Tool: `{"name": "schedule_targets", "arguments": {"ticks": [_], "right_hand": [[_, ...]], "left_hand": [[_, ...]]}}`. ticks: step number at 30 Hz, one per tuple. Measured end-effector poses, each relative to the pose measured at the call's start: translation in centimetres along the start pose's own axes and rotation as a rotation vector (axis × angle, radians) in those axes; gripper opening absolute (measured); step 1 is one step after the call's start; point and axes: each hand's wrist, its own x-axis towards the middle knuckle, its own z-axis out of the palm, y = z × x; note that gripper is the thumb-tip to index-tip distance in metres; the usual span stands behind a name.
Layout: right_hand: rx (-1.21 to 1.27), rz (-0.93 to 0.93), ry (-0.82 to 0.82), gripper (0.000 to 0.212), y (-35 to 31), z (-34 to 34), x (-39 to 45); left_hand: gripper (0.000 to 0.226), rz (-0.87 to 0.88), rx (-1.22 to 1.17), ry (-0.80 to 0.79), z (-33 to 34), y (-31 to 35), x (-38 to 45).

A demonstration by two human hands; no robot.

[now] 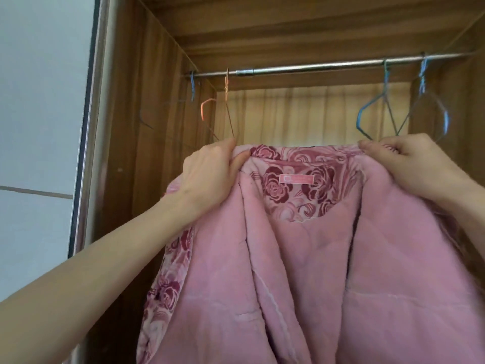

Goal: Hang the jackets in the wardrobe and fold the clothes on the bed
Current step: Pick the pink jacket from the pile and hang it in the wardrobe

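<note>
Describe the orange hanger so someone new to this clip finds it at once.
Look along the metal rail across the wardrobe's top. Near its left end, above the left hand, hangs the orange hanger. It is the only orange wire one; its neighbours are blue.

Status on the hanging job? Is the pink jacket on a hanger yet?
Not yet. Both the left hand and right hand hold the pink jacket by its collar below the rail. The orange hanger and blue hangers hang bare. The bed isn't in view.
</note>
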Motion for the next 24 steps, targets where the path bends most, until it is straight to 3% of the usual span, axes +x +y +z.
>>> {"name": "schedule_targets", "arguments": {"ticks": [5,10,17,21,24], "right_hand": [[-0.030,-0.023,-0.011,0.080,1.6,-0.6,1.0],[-0.053,-0.011,-0.016,0.078,4.2,0.2,-0.1],[-0.161,0.104,-0.045,0.057,5.6,1.1,-2.3],[-0.062,0.209,-0.124,0.010,4.3,0.9,-2.3],[0.136,0.304,0.050,0.021,1.9,0.6,-0.5]], "left_hand": [[0.042,-0.145,-0.028,-0.053,2.0,1.2,3.9],[0.049,-0.058,-0.138,-0.275,2.7,0.3,4.8],[0.035,0.049,-0.243,-0.203,5.0,0.9,5.8],[0.032,0.058,-0.346,-0.163,6.5,2.0,6.4],[0.035,0.098,-0.415,-0.201,8.2,3.4,6.0]]}}
